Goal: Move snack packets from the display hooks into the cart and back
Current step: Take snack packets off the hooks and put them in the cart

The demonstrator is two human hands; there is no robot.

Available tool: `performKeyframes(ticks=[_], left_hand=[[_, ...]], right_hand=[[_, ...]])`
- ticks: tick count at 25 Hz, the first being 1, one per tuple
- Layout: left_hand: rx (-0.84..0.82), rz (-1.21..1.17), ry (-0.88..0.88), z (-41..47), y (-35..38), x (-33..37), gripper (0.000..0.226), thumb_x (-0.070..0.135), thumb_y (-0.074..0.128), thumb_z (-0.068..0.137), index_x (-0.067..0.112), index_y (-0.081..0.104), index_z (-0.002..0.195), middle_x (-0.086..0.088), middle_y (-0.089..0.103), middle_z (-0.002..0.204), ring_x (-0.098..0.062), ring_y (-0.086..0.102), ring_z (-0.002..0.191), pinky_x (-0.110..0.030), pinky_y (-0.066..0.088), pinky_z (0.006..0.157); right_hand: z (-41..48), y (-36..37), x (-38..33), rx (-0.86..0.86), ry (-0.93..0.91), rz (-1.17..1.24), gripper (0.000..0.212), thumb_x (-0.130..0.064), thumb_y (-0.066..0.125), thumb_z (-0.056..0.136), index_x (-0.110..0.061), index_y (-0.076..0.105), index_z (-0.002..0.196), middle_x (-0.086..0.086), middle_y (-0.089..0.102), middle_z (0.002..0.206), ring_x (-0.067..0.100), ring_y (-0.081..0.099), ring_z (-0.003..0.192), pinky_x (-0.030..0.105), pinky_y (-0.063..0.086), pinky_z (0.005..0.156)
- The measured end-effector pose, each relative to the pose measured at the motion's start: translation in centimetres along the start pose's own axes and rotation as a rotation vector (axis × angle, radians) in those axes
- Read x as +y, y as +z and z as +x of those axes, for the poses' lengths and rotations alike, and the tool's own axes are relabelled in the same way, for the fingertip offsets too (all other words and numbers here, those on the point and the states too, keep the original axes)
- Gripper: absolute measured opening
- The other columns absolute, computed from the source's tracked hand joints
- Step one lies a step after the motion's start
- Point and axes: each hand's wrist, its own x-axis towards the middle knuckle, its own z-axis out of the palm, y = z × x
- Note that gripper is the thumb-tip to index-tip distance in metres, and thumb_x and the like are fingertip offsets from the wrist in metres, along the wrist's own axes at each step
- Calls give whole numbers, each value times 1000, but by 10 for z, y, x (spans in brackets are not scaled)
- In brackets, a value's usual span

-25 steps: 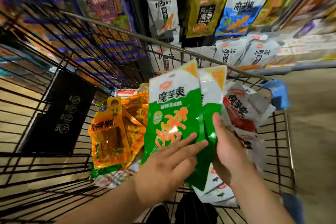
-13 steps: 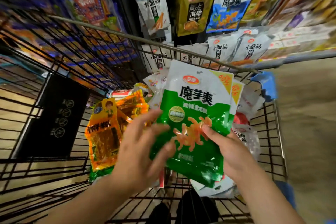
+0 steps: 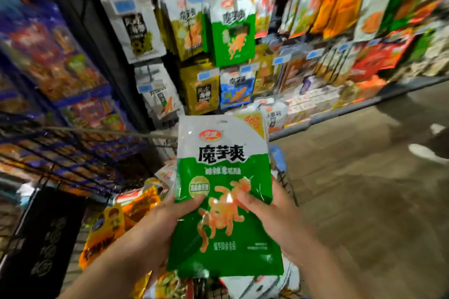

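A green-and-white snack packet [image 3: 223,192] stands upright above the wire cart [image 3: 73,167]. My left hand [image 3: 158,228] grips its left edge, thumb on the front. My right hand [image 3: 274,216] grips its right edge the same way. A second packet may lie behind it; I cannot tell. On the display hooks ahead hangs a matching green packet [image 3: 233,36]. In the cart lie an orange packet [image 3: 114,228] and white packets [image 3: 257,284].
Rows of hanging snack packets [image 3: 340,19] fill the display ahead and to the right. A blue-shelved rack [image 3: 48,60] stands on the left. A black panel [image 3: 41,245] is at the cart's left side. Bare floor [image 3: 376,189] lies to the right.
Both hands have lifted the green packet up out of the cart and now grip it by its sides. The view has tilted upward toward the hooks.
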Motion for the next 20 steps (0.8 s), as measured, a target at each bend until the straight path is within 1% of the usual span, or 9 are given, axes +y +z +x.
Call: performKeyframes(ticks=[2,4,6,8,11,14,16,18,20], left_hand=[[15,92,73,-8,20,9,43,39,90,68,32,76,108,-20,76,115,-43,76,97,-56,62,79],[21,139,183,-11,48,22,53,49,97,60,36,74,106,-16,78,112,-43,76,98,-57,62,80],[36,195,297,-11,82,33,65,55,99,48,37,74,105,-13,79,110,-39,77,97,-53,63,80],[70,248,388,0,120,37,66,54,102,43,38,75,101,-10,80,106,-35,78,92,-48,65,74],[135,261,482,28,176,34,58,54,99,44,38,76,96,-8,81,98,-28,80,83,-39,64,65],[129,258,505,64,256,29,63,62,95,46,38,75,100,-8,81,101,-31,79,89,-46,62,80],[101,241,523,86,310,29,48,60,91,59,38,75,99,-8,81,99,-31,79,85,-46,61,78],[107,266,552,102,355,32,46,59,81,60,38,73,100,-7,81,92,-27,78,74,-44,61,72],[76,269,582,110,397,41,42,57,77,66,39,71,103,-6,81,95,-28,79,79,-47,62,75]], right_hand=[[-12,-15,-15,46,-56,-44,66,-79,78,60,-60,56,119,-30,69,116,-8,66,104,32,54,89],[-25,-39,-30,45,-91,-71,74,-74,86,55,-50,59,120,-25,72,115,-3,68,105,34,55,92],[-35,-69,-42,58,-137,-72,65,-62,91,59,-48,62,115,-21,74,112,0,71,102,29,59,87],[-41,-106,-47,138,-178,-44,59,-59,92,59,-58,61,110,-25,73,111,-1,70,103,23,58,84],[-45,-172,-45,281,-187,-5,67,-59,91,60,-60,57,117,-28,69,117,2,64,114,37,53,97],[-50,-264,-50,316,-241,5,57,-52,90,66,-60,59,112,-23,72,115,1,68,109,34,56,89],[-52,-323,-60,320,-279,0,54,-53,89,67,-57,60,112,-19,73,116,3,69,107,40,58,91],[-53,-371,-74,357,-320,-37,49,-47,88,72,-56,60,112,-19,73,114,3,70,105,44,57,92],[-56,-409,-93,397,-360,-90,50,-46,87,73,-56,58,113,-22,72,114,3,69,107,46,55,95]])
